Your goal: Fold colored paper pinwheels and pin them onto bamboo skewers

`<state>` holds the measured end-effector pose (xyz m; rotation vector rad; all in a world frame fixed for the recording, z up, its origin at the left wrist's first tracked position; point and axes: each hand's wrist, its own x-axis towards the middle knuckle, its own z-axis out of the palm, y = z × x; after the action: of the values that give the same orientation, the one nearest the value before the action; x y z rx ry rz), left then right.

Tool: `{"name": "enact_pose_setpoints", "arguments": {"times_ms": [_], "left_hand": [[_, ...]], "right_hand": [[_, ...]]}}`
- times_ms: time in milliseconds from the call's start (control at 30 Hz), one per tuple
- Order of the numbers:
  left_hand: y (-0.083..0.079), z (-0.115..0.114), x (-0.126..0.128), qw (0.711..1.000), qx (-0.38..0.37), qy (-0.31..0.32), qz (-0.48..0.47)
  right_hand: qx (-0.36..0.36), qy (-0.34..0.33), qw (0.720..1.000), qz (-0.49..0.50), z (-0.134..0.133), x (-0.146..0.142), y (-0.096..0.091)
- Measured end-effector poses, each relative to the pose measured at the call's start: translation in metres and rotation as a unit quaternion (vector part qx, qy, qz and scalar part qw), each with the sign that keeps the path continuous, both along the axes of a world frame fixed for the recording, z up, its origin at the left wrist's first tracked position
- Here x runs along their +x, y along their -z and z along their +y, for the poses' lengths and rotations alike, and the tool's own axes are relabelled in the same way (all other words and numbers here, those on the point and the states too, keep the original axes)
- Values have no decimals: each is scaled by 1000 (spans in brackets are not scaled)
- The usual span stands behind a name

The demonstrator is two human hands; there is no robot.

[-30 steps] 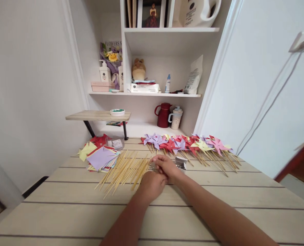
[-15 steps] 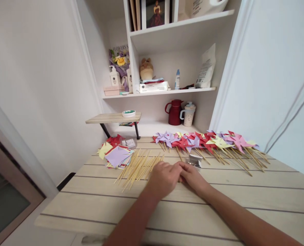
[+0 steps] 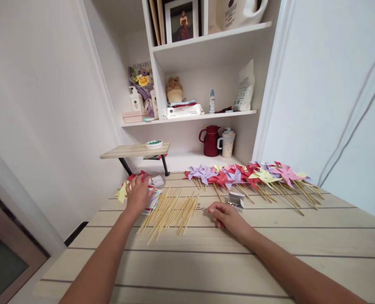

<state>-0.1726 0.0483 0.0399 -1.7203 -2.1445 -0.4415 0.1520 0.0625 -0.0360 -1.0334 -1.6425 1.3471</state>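
My left hand [image 3: 138, 195] rests over the stack of coloured paper squares [image 3: 154, 202], its fingers apart and bent down onto the top of the pile. Between the hands lies a loose bundle of thin wooden sticks [image 3: 168, 211]. My right hand [image 3: 223, 216] is closed in a pinch just above the table, to the right of the sticks. Tiny shiny metal pieces [image 3: 200, 206] lie by its fingertips; whatever the pinch holds is too small to name. Behind that hand stands a small open box [image 3: 236, 200] with dark metallic contents.
Paper pinwheels on sticks [image 3: 253, 175] spread along the table's back right. A low wooden riser [image 3: 133, 150] with a round tin [image 3: 154, 144] stands at the back left. On the white shelf unit behind are a red jug [image 3: 211, 141] and a lidded cup [image 3: 227, 143].
My left hand has parted from the right one and moved left, from beside the sticks to the paper stack, its fingers opening. My right hand stays near the small box, still pinched.
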Motion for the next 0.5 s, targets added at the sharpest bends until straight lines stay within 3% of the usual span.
{"name": "enact_pose_setpoints", "arguments": {"times_ms": [67,200,500], "left_hand": [[7,3,-3,998,-52,-19,-35],[17,3,-5,993,-103,20,-55],[22,4,-5,989,-93,38,-105]], "right_hand": [[-1,-3,1000,-2,0,0,-1],[-1,-3,1000,2,-1,0,-1],[9,-20,1000,11,3,1,3]]}}
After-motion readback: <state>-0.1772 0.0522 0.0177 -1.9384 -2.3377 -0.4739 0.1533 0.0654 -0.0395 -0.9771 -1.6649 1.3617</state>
